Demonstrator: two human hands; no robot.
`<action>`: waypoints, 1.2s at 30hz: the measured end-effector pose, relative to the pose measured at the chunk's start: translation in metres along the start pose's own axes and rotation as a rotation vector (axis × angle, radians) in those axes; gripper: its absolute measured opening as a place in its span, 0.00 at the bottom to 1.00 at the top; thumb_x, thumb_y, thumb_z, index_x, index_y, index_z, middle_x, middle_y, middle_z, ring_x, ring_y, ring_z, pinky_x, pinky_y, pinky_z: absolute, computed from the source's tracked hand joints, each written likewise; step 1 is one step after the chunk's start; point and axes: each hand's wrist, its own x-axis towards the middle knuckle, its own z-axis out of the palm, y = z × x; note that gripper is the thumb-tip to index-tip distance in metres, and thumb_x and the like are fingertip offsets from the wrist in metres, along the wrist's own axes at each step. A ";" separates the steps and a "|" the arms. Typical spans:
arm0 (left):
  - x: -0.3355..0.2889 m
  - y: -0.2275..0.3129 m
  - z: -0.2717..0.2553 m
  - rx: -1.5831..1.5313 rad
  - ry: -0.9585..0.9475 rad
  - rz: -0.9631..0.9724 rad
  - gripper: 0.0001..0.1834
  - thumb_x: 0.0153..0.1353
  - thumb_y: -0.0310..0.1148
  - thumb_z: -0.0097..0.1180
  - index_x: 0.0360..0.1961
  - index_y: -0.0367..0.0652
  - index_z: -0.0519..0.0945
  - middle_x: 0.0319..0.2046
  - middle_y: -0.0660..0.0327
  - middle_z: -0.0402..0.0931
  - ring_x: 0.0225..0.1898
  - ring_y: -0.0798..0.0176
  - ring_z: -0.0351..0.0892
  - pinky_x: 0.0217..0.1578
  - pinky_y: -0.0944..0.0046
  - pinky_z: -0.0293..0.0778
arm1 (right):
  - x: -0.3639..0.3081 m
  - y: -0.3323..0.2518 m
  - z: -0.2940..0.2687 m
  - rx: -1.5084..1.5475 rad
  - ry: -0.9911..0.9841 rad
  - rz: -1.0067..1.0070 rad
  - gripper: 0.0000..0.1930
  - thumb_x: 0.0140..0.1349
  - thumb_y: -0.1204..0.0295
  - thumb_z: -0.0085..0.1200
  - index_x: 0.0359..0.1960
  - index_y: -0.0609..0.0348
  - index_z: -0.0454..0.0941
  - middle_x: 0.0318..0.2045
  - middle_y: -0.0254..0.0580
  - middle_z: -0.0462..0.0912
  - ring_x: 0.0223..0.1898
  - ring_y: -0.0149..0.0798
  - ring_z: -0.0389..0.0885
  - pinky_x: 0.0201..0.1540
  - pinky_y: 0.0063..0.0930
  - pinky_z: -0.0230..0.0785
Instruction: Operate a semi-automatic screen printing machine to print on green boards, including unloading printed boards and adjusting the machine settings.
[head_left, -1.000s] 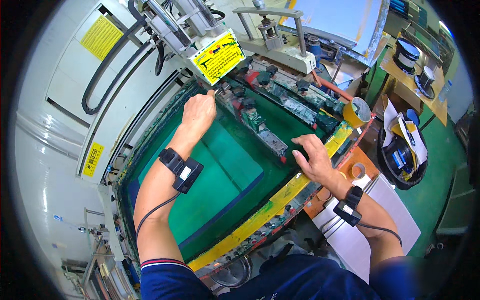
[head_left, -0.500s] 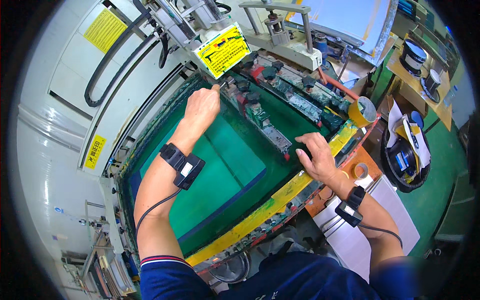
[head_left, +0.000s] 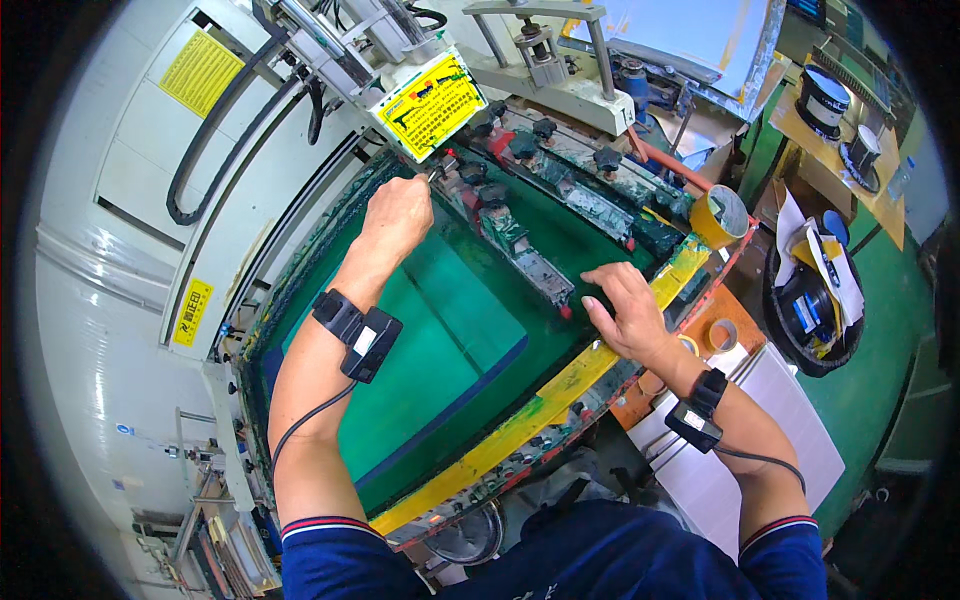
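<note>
My left hand [head_left: 397, 215] is closed at the far side of the screen-printing frame, just below the yellow-labelled machine head [head_left: 425, 110]. A short bit of metal [head_left: 437, 172] shows at its fingertips beside the black knobs; its kind cannot be told. Under that arm lies the green printing screen [head_left: 430, 330], wet with green ink. My right hand [head_left: 630, 315] is open, fingers loosely bent, over the screen's right side by the yellow-taped frame edge [head_left: 500, 450]. Near its fingertips is the end of an ink-smeared squeegee bar [head_left: 535, 268]. I see nothing in this hand.
A tape roll [head_left: 718, 216] stands on the frame's right corner. Another tape roll [head_left: 720, 335] and white sheets [head_left: 770, 420] lie to the right. Beyond are a full black bin [head_left: 815, 300] and a table with tubs [head_left: 823, 105]. White machine panels [head_left: 110, 260] rise at left.
The view has shifted slightly. My left hand stays closed near the knobs, its wrist a little turned. My right hand keeps nearly the same place and shape.
</note>
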 end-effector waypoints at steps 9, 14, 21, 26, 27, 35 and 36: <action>0.002 0.016 -0.006 0.008 -0.071 -0.051 0.09 0.54 0.27 0.52 0.27 0.30 0.79 0.27 0.36 0.79 0.33 0.34 0.81 0.37 0.41 0.77 | 0.001 0.000 0.002 -0.003 -0.012 0.001 0.14 0.59 0.69 0.58 0.45 0.62 0.75 0.40 0.51 0.75 0.43 0.53 0.73 0.48 0.41 0.67; 0.006 0.030 -0.022 0.032 -0.179 -0.124 0.11 0.53 0.25 0.51 0.33 0.31 0.83 0.33 0.37 0.81 0.38 0.38 0.83 0.41 0.46 0.79 | 0.002 -0.002 0.002 -0.001 -0.002 -0.003 0.14 0.59 0.70 0.57 0.44 0.62 0.75 0.40 0.51 0.75 0.43 0.53 0.73 0.47 0.41 0.67; -0.003 0.046 -0.025 0.126 -0.143 -0.102 0.13 0.59 0.28 0.47 0.34 0.32 0.82 0.35 0.40 0.82 0.40 0.41 0.84 0.41 0.48 0.79 | -0.003 0.000 -0.007 -0.007 0.038 -0.006 0.13 0.59 0.70 0.58 0.43 0.62 0.75 0.39 0.50 0.76 0.43 0.53 0.74 0.47 0.42 0.67; -0.014 0.033 0.004 0.252 -0.019 -0.278 0.12 0.61 0.30 0.46 0.35 0.34 0.80 0.31 0.43 0.83 0.36 0.43 0.85 0.37 0.47 0.80 | -0.006 0.002 0.004 0.030 0.090 -0.045 0.12 0.58 0.70 0.59 0.41 0.62 0.76 0.38 0.50 0.76 0.42 0.53 0.74 0.46 0.42 0.68; -0.014 0.032 0.008 0.261 0.036 -0.278 0.12 0.60 0.30 0.46 0.33 0.35 0.81 0.29 0.43 0.82 0.34 0.41 0.84 0.35 0.45 0.79 | -0.008 0.005 0.002 0.047 0.089 -0.058 0.12 0.58 0.70 0.59 0.41 0.62 0.76 0.38 0.49 0.76 0.41 0.53 0.74 0.45 0.42 0.68; -0.008 0.003 0.020 0.366 0.033 -0.123 0.10 0.59 0.32 0.49 0.27 0.38 0.79 0.27 0.44 0.81 0.31 0.41 0.83 0.32 0.46 0.79 | -0.007 0.018 0.011 0.075 0.094 -0.070 0.12 0.58 0.72 0.57 0.42 0.62 0.76 0.38 0.48 0.76 0.42 0.50 0.74 0.46 0.41 0.67; -0.007 -0.005 0.021 0.364 0.028 -0.124 0.10 0.59 0.32 0.49 0.27 0.38 0.79 0.27 0.44 0.81 0.31 0.41 0.83 0.32 0.46 0.79 | -0.005 0.018 0.008 0.076 0.089 -0.067 0.12 0.58 0.72 0.57 0.42 0.62 0.76 0.38 0.48 0.76 0.42 0.50 0.74 0.46 0.41 0.67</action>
